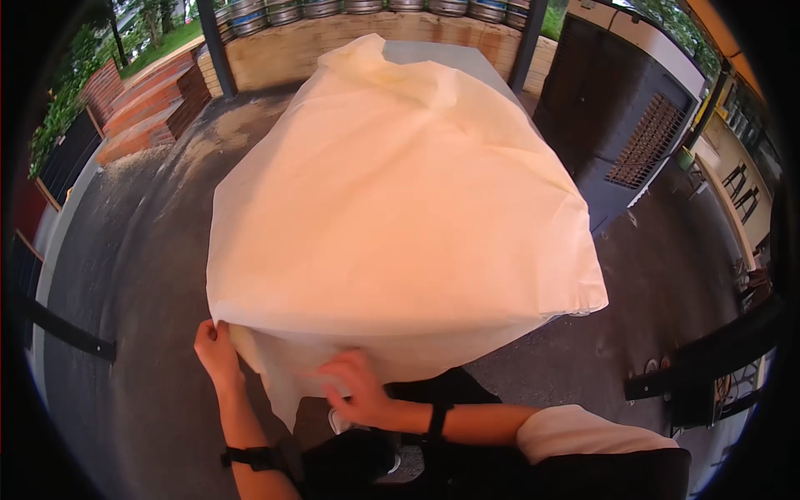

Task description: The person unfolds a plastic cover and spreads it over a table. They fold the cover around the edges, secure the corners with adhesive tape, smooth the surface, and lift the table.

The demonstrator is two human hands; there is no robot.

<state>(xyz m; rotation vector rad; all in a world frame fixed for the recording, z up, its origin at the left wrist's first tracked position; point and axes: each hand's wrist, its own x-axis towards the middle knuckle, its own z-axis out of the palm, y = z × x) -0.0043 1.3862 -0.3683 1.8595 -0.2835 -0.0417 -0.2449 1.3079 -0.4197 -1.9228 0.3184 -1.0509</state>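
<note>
A thin, pale cloth (392, 217) lies draped over a table, bunched and creased at its far end and hanging down over the near edge. At the near left corner my left hand (218, 354) is closed, pinching the edge of the cloth. My right hand (357, 392), blurred by motion, is in front of the hanging near side, its fingers apart and nothing visible in them. Whether those fingertips touch the cloth I cannot tell. Beyond the bunched far end, a grey strip of tabletop (450, 55) shows.
A large dark air cooler (621, 108) stands close by the table's far right. Brick steps (154, 112) rise at the far left. Several metal kegs (321, 7) line the low wall (350, 50) behind. Dark beams (708, 367) jut in at the right.
</note>
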